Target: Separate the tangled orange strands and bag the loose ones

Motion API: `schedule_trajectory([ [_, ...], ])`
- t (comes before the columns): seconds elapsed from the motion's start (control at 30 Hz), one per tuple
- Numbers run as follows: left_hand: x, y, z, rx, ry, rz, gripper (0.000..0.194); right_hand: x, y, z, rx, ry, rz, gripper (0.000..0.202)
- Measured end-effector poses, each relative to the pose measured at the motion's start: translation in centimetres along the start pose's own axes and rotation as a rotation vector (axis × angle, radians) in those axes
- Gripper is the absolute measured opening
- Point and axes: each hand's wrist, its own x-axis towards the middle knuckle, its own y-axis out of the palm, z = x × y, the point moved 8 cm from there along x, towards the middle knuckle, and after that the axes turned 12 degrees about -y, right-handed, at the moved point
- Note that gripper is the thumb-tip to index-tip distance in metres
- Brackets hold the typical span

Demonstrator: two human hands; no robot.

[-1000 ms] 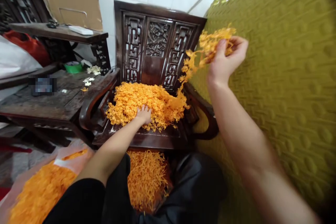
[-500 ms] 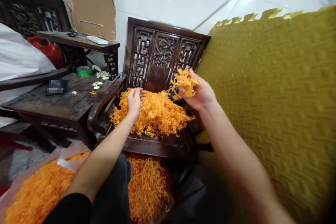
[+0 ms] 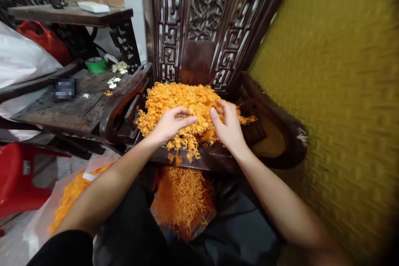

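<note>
A heap of orange, curly, branching pieces (image 3: 183,95) lies on the seat of a dark carved wooden chair (image 3: 199,62). At the heap's front left, my left hand (image 3: 174,123) is open, thumb and fingers apart. My right hand (image 3: 227,122) is at the right side of the heap, also open with its thumb and fingers apart. Between and below the hands, a loose cluster of the orange pieces (image 3: 188,145) hangs at the seat's front edge. More orange strands (image 3: 187,195) lie lower down, between my legs.
A plastic bag of orange pieces (image 3: 70,193) stands at lower left, near a red stool (image 3: 18,174). Green tape (image 3: 96,65) and small pale pieces (image 3: 114,81) sit on a wooden side table (image 3: 71,112). A yellow-green textured mat (image 3: 336,91) rises at right.
The view has tilted down and closer to the chair. My right hand has come down to the heap, and the orange clump it held is no longer in it. My left hand has moved towards the heap's front.
</note>
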Motion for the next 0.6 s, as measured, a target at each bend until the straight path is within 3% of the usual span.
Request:
schedule_trajectory([
  [0.03,0.1,-0.3,0.2,-0.011,-0.011,-0.038,0.036,-0.1,-0.4,0.8,-0.095,-0.095,-0.019,0.057],
  [0.1,0.3,-0.4,0.4,-0.045,-0.025,-0.078,0.038,-0.5,0.1,2.3,-0.176,-0.235,0.074,0.062],
  [0.17,0.3,0.3,0.4,-0.065,-0.029,-0.039,0.041,-1.1,1.7,3.2,-0.134,-0.298,0.254,0.065],
  [0.23,0.4,1.0,0.2,-0.041,-0.035,0.015,0.044,-1.4,2.6,3.3,-0.065,-0.305,0.324,0.053],
  [0.33,0.8,0.5,0.0,0.006,-0.068,0.000,0.046,-0.7,1.6,1.4,0.071,-0.176,0.180,0.030],
  [0.47,1.4,-1.0,-0.5,0.159,-0.069,-0.027,0.035,-0.5,-0.2,-2.2,0.363,0.150,0.002,0.034],
  [0.53,1.4,-1.1,-0.6,0.308,-0.056,0.002,0.036,-0.8,-0.5,-2.6,0.466,0.234,-0.027,0.033],
  [0.6,1.1,-0.5,-0.7,0.420,-0.021,0.037,0.048,-1.1,0.1,-2.2,0.542,0.268,0.017,0.031],
])
